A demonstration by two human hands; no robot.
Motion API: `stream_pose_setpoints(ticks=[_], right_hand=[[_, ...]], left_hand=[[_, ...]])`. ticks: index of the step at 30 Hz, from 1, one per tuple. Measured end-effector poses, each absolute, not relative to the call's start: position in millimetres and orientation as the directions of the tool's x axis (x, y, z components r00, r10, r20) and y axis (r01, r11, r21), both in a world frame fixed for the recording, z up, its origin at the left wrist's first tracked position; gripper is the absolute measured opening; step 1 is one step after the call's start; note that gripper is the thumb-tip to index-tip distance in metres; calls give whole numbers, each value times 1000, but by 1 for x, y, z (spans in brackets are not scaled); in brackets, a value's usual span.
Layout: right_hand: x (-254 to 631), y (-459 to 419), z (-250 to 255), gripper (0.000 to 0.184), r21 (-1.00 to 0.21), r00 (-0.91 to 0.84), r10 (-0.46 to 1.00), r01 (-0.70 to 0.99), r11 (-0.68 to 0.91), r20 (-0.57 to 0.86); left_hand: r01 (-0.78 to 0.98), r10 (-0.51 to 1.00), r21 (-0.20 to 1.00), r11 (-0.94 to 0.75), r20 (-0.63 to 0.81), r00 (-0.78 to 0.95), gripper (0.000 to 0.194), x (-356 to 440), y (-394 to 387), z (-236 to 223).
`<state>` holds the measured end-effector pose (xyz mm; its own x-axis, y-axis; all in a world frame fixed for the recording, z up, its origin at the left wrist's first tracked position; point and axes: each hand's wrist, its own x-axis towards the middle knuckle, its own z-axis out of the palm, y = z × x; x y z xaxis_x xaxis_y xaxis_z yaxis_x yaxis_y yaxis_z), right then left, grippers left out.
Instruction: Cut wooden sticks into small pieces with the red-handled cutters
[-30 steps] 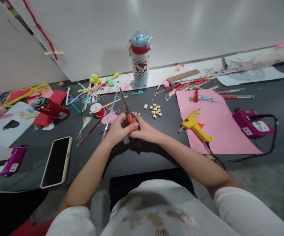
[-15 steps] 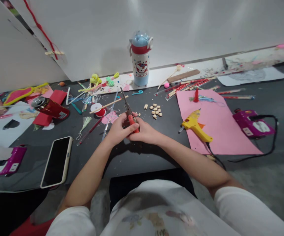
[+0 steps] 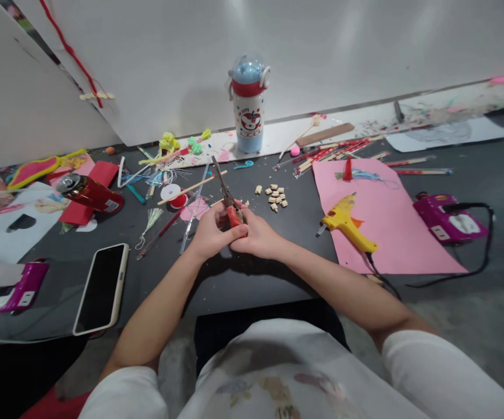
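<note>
My left hand [image 3: 210, 235] and my right hand [image 3: 258, 235] are together over the middle of the dark table, both closed around the red handles of a pair of scissors [image 3: 224, 189]. The dark blades point up and away to the left. My left thumb lies across the handle. A thin pale stick end [image 3: 217, 202] shows beside my left fingers; whether they grip it is hidden. Just beyond sit several small cut wooden pieces [image 3: 274, 192], to the right of the blades. To their left, a longer wooden stick [image 3: 186, 191] lies across a spool of red thread [image 3: 176, 201].
A blue-topped bottle [image 3: 249, 110] stands at the back. On the right, a yellow glue gun [image 3: 348, 221] rests on pink paper [image 3: 400, 238], beside a purple power box [image 3: 448, 218]. Leftward are a phone [image 3: 101, 288], a tilted red can [image 3: 92, 195] and craft scraps.
Both hands stay in nearly the same spot. The scissors have shifted very slightly, and a thin pale stick end shows more plainly by the left fingers.
</note>
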<state>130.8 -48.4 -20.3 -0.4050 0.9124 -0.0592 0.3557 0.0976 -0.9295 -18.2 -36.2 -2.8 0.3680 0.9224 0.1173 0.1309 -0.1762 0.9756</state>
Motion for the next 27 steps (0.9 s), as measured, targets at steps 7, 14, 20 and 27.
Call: stream_pose_setpoints(ticks=[7, 14, 20, 27], right_hand=[[132, -49, -22, 82, -924, -402, 915, 352, 152, -3], [132, -47, -21, 81, -947, -409, 911, 310, 87, -50], [133, -43, -14, 64, -963, -413, 905, 270, 12, -104], [151, -31, 4, 23, -969, -478, 877, 235, 72, -51]], left_hand=[[159, 935, 971, -179, 118, 336, 60, -17, -42, 1], [132, 932, 979, -152, 98, 349, 58, -16, -37, -5], [167, 935, 982, -92, 28, 353, 67, -18, -31, -8], [292, 873, 933, -211, 46, 485, 66, -31, -24, 11]])
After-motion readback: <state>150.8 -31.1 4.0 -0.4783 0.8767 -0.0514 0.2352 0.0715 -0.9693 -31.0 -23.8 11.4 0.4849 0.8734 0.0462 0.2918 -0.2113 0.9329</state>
